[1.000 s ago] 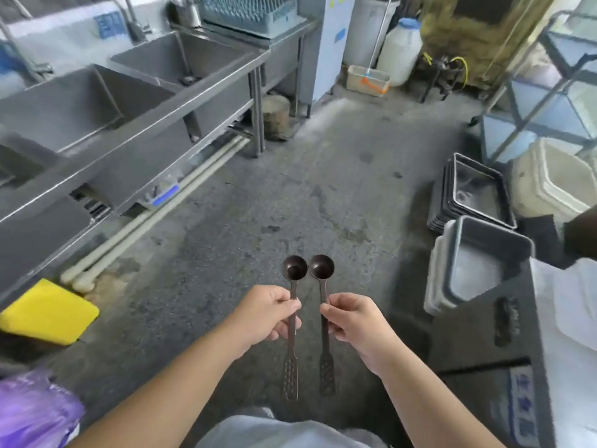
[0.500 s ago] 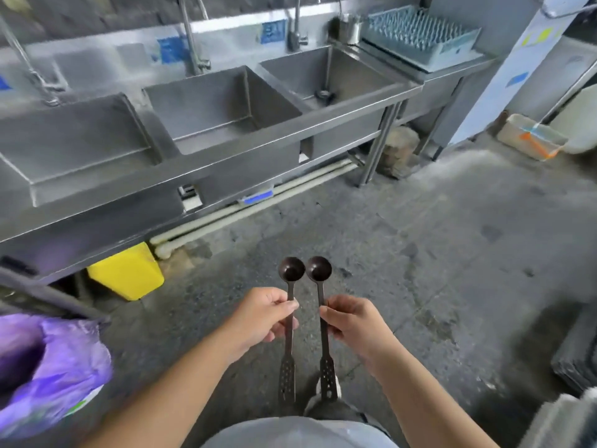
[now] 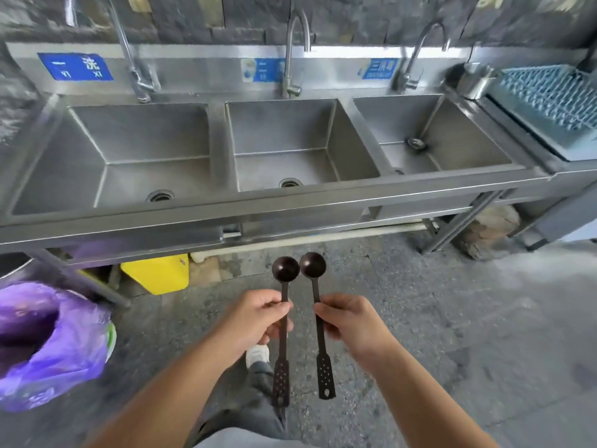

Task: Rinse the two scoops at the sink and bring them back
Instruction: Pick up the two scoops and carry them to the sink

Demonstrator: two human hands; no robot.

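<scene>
Two dark brown long-handled scoops are held upright side by side over the floor, bowls up and almost touching. My left hand (image 3: 258, 318) grips the handle of the left scoop (image 3: 285, 270). My right hand (image 3: 350, 321) pinches the handle of the right scoop (image 3: 312, 264). Both perforated handle ends hang below my hands. Straight ahead stands a steel three-basin sink (image 3: 290, 197). Its middle basin (image 3: 290, 140) lies directly beyond the scoops, under a curved faucet (image 3: 292, 53).
Left (image 3: 129, 53) and right (image 3: 416, 53) faucets stand over the outer basins. A blue dish rack (image 3: 549, 95) and a steel cup (image 3: 475, 79) sit at the right. A bin with a purple bag (image 3: 48, 344) is at the left; a yellow container (image 3: 158, 273) lies under the sink.
My view has swung left until the sink faces me squarely and is closer. Both hands keep the scoops in the same upright hold.
</scene>
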